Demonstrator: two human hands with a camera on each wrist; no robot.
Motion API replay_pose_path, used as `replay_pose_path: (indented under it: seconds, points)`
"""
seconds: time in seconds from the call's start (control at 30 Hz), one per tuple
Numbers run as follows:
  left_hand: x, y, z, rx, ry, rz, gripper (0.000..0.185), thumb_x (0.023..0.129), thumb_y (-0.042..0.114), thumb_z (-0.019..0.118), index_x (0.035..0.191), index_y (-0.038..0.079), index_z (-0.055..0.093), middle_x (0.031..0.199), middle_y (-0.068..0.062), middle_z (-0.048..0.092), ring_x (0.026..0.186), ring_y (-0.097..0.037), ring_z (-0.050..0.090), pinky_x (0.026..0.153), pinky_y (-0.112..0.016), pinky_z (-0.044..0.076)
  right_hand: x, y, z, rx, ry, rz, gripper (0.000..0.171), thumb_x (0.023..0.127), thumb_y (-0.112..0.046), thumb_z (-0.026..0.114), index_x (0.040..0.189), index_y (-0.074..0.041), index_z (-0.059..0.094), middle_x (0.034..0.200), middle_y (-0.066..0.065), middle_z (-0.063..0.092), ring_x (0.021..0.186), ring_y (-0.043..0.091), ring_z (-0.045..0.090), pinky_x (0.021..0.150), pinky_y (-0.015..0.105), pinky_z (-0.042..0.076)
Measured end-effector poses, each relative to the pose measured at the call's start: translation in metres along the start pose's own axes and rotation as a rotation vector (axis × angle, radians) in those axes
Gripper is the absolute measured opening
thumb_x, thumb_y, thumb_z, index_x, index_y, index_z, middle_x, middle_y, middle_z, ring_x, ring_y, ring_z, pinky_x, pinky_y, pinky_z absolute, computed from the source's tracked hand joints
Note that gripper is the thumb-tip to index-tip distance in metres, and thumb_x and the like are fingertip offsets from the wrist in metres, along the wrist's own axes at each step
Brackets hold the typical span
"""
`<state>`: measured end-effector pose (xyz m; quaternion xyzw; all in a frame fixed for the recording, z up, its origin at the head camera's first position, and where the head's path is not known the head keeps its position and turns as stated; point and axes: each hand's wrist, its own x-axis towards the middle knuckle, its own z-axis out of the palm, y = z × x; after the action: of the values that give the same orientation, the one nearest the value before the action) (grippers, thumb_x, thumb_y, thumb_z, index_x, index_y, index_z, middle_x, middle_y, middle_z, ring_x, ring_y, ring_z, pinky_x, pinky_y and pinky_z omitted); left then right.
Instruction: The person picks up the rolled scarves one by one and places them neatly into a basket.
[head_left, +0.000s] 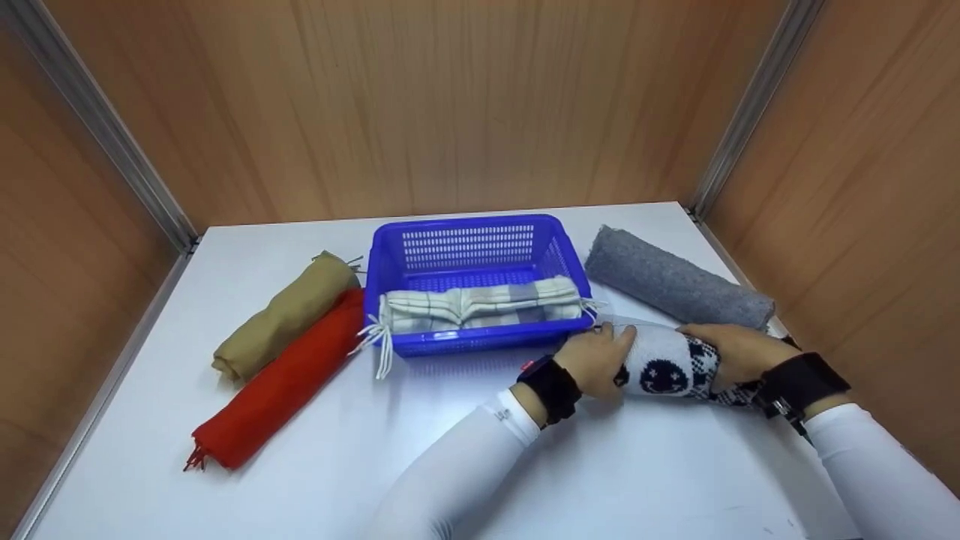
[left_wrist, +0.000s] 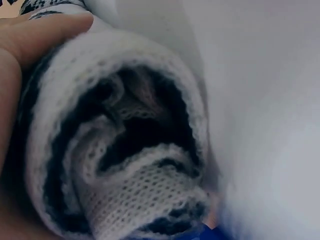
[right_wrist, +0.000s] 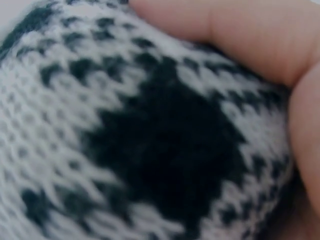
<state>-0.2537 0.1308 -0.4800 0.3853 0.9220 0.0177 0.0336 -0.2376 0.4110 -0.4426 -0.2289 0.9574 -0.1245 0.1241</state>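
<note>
A rolled black-and-white knitted scarf (head_left: 664,371) with a smiley-face pattern lies on the table, right of a blue plastic basket (head_left: 491,341). My left hand (head_left: 596,361) grips its left end, close to the basket's front right corner. At the other end my right hand (head_left: 739,354) holds the roll, thumb and fingers around it. In the left wrist view the open end of the rolled scarf (left_wrist: 120,150) shows its spiralled layers. The right wrist view shows the patterned knit (right_wrist: 165,145) close up, against the fingers.
Inside the basket lies a folded pale checked scarf (head_left: 487,304), its fringe hanging over the front left corner. A rolled grey scarf (head_left: 675,277) rests behind my right hand. At left are rolled tan (head_left: 292,315) and red scarves (head_left: 281,382). Wooden walls (head_left: 450,112) enclose the white table (head_left: 315,480).
</note>
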Motion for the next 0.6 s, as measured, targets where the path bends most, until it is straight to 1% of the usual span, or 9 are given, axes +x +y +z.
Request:
replay_pose_path:
  seconds: [0.1, 0.17, 0.27, 0.33, 0.4, 0.5, 0.6]
  points:
    - [0.0015, -0.0002, 0.0003, 0.027, -0.018, -0.007, 0.122, 0.081, 0.060, 0.089, 0.173, 0.012, 0.023, 0.153, -0.019, 0.059, 0.116, -0.026, 0.072, 0.097, -0.037, 0.063, 0.0002, 0.0007, 0.0021, -0.005, -0.004, 0.004, 0.108, 0.062, -0.013, 0.103, 0.156, 0.000, 0.051, 0.139, 0.032, 0.066, 0.122, 0.054, 0.066, 0.101, 0.068, 0.056]
    - [0.0018, -0.0011, 0.0013, 0.038, -0.022, -0.008, 0.123, 0.080, 0.062, 0.089, 0.172, 0.012, 0.025, 0.150, -0.018, 0.060, 0.113, -0.025, 0.073, 0.093, -0.037, 0.064, 0.0009, 0.0001, 0.0040, -0.005, -0.009, 0.002, 0.109, 0.063, -0.016, 0.103, 0.157, -0.002, 0.050, 0.140, 0.031, 0.065, 0.122, 0.053, 0.066, 0.101, 0.067, 0.056]
    - [0.0013, -0.0024, 0.0023, 0.026, -0.021, -0.007, 0.119, 0.077, 0.063, 0.091, 0.167, 0.012, 0.031, 0.146, -0.016, 0.062, 0.110, -0.024, 0.072, 0.090, -0.038, 0.065, 0.0027, -0.0015, 0.0055, 0.007, -0.010, -0.001, 0.107, 0.065, -0.017, 0.102, 0.157, -0.003, 0.049, 0.140, 0.030, 0.066, 0.122, 0.051, 0.067, 0.101, 0.065, 0.057]
    - [0.0008, -0.0032, 0.0027, 0.003, -0.022, -0.003, 0.116, 0.076, 0.061, 0.092, 0.165, 0.013, 0.034, 0.143, -0.015, 0.062, 0.110, -0.024, 0.071, 0.091, -0.039, 0.065, 0.0033, -0.0023, 0.0049, 0.009, -0.008, 0.001, 0.106, 0.065, -0.018, 0.102, 0.156, -0.003, 0.050, 0.137, 0.029, 0.068, 0.119, 0.050, 0.069, 0.098, 0.064, 0.058]
    - [-0.0003, -0.0036, 0.0024, -0.019, -0.025, -0.001, 0.116, 0.077, 0.059, 0.093, 0.165, 0.013, 0.034, 0.145, -0.015, 0.061, 0.112, -0.024, 0.071, 0.094, -0.040, 0.064, 0.0037, -0.0023, 0.0038, 0.010, -0.012, 0.013, 0.106, 0.065, -0.018, 0.102, 0.156, -0.003, 0.050, 0.136, 0.029, 0.069, 0.117, 0.050, 0.070, 0.097, 0.065, 0.058]
    - [-0.0012, -0.0040, 0.0025, -0.024, -0.024, 0.005, 0.114, 0.079, 0.051, 0.093, 0.167, 0.012, 0.031, 0.149, -0.017, 0.060, 0.115, -0.025, 0.071, 0.098, -0.042, 0.063, 0.0033, -0.0017, 0.0022, 0.005, -0.020, 0.026, 0.107, 0.065, -0.019, 0.102, 0.157, -0.003, 0.050, 0.136, 0.030, 0.069, 0.117, 0.051, 0.069, 0.097, 0.067, 0.058]
    - [-0.0019, -0.0039, 0.0033, -0.014, -0.006, 0.007, 0.108, 0.081, 0.043, 0.092, 0.166, 0.014, 0.033, 0.147, -0.015, 0.061, 0.114, -0.025, 0.071, 0.097, -0.043, 0.063, 0.0020, -0.0004, 0.0015, 0.007, -0.016, 0.026, 0.106, 0.065, -0.019, 0.101, 0.157, -0.002, 0.051, 0.137, 0.032, 0.068, 0.118, 0.053, 0.068, 0.098, 0.069, 0.057]
